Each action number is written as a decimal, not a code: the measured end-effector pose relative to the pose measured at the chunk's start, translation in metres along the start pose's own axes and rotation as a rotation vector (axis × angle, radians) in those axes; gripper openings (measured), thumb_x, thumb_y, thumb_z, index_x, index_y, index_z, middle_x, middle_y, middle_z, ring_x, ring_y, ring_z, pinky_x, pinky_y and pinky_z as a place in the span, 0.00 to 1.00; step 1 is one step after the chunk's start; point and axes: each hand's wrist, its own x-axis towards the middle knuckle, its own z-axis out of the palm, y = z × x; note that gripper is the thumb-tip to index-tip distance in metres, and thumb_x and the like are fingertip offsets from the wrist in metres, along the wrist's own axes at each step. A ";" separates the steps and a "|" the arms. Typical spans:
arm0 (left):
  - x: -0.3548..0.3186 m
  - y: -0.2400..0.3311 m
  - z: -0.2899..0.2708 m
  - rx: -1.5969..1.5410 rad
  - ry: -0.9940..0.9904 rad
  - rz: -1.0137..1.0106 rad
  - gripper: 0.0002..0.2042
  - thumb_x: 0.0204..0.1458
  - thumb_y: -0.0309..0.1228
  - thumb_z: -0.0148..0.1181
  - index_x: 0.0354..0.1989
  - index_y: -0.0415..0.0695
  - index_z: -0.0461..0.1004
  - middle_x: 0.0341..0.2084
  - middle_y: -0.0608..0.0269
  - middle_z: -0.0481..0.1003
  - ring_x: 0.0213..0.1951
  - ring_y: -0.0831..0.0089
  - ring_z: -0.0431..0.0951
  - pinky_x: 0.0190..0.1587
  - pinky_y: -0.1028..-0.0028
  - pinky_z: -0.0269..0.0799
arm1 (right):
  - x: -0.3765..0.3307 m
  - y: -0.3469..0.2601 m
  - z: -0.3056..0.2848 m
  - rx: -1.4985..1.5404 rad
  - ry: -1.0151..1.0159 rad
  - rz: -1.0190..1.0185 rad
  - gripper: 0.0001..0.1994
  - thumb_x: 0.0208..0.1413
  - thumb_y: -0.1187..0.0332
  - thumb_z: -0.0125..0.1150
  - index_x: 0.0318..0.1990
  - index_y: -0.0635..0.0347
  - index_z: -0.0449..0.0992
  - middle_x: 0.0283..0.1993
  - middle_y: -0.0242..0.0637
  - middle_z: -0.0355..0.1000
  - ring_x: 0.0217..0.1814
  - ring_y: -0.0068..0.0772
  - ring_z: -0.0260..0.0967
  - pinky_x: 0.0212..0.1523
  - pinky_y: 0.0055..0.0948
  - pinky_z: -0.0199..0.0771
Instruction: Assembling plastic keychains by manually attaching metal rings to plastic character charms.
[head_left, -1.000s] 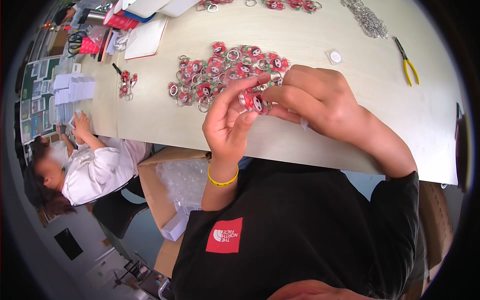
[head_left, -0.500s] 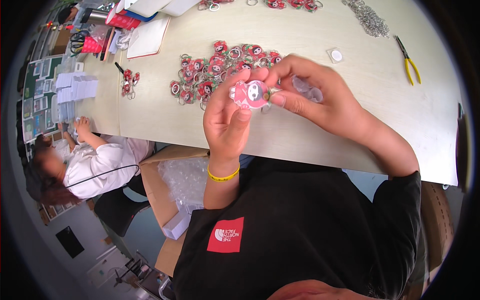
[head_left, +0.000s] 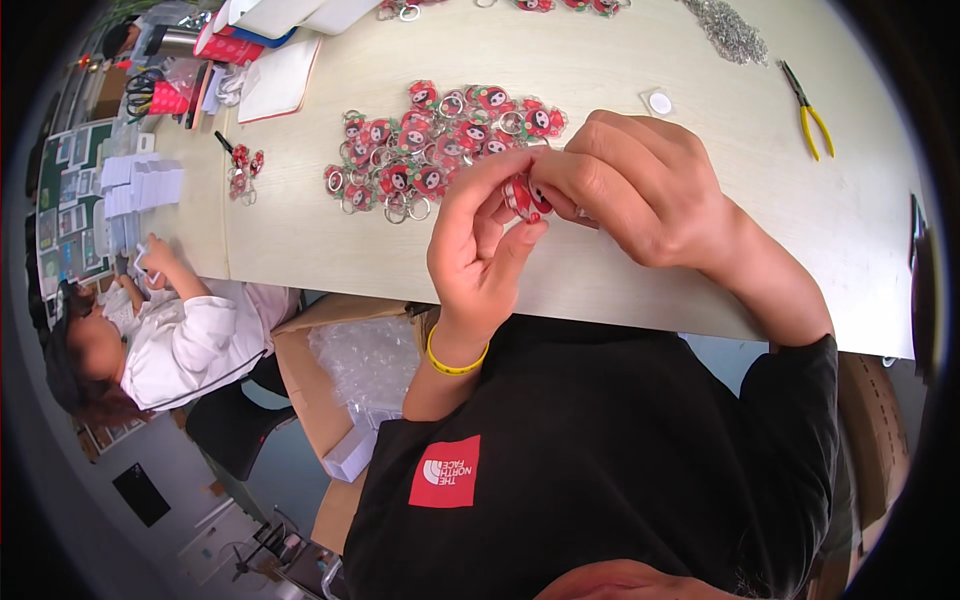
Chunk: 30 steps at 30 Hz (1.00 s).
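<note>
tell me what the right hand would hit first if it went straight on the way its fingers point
Most likely the red charm held in the left hand: the right hand points leftward at it and seems to touch it, though the overlap makes depth unclear.

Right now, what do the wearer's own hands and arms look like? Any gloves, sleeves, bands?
No gloves: left hand and right hand are both bare, forearms too. A thin yellow wristband circles the left wrist; none shows on the right. The right upper arm wears a plain black short sleeve. No cables visible.
</note>
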 end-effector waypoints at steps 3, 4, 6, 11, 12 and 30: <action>0.001 -0.004 0.001 -0.114 0.030 -0.004 0.21 0.57 0.21 0.55 0.58 0.30 0.61 0.55 0.49 0.65 0.57 0.64 0.69 0.58 0.67 0.67 | 0.000 0.002 -0.003 0.173 -0.094 0.116 0.12 0.43 0.80 0.65 0.36 0.63 0.73 0.26 0.34 0.68 0.24 0.30 0.67 0.23 0.25 0.67; 0.001 -0.005 0.000 -0.168 0.032 -0.002 0.20 0.58 0.21 0.55 0.58 0.30 0.61 0.55 0.50 0.65 0.56 0.64 0.69 0.58 0.67 0.67 | 0.001 0.003 -0.005 0.319 -0.124 0.194 0.11 0.44 0.80 0.65 0.36 0.63 0.73 0.26 0.34 0.68 0.24 0.29 0.66 0.25 0.25 0.67; -0.002 -0.005 0.001 -0.108 0.082 -0.053 0.21 0.58 0.24 0.55 0.58 0.30 0.60 0.54 0.49 0.67 0.55 0.65 0.70 0.58 0.67 0.67 | 0.002 0.006 -0.007 0.548 -0.199 0.389 0.09 0.46 0.78 0.64 0.37 0.62 0.73 0.29 0.34 0.70 0.27 0.30 0.68 0.29 0.26 0.70; 0.001 -0.003 -0.008 0.010 0.030 -0.027 0.21 0.57 0.20 0.55 0.59 0.33 0.61 0.57 0.50 0.63 0.57 0.64 0.68 0.60 0.68 0.66 | 0.003 0.004 -0.001 0.632 -0.191 0.563 0.08 0.49 0.75 0.65 0.37 0.62 0.74 0.32 0.35 0.73 0.31 0.32 0.71 0.34 0.26 0.71; 0.001 -0.002 -0.009 0.073 -0.009 0.005 0.21 0.56 0.20 0.56 0.59 0.33 0.61 0.57 0.51 0.63 0.58 0.64 0.68 0.59 0.68 0.67 | 0.004 0.001 0.001 0.604 -0.153 0.519 0.08 0.49 0.76 0.65 0.36 0.62 0.74 0.32 0.35 0.73 0.31 0.32 0.71 0.35 0.26 0.71; 0.027 0.002 -0.229 0.413 0.492 0.044 0.13 0.57 0.20 0.54 0.49 0.33 0.66 0.50 0.51 0.69 0.50 0.62 0.76 0.54 0.67 0.74 | 0.013 -0.025 -0.008 1.307 -0.212 0.923 0.06 0.59 0.72 0.52 0.36 0.58 0.60 0.40 0.42 0.68 0.27 0.21 0.66 0.24 0.16 0.66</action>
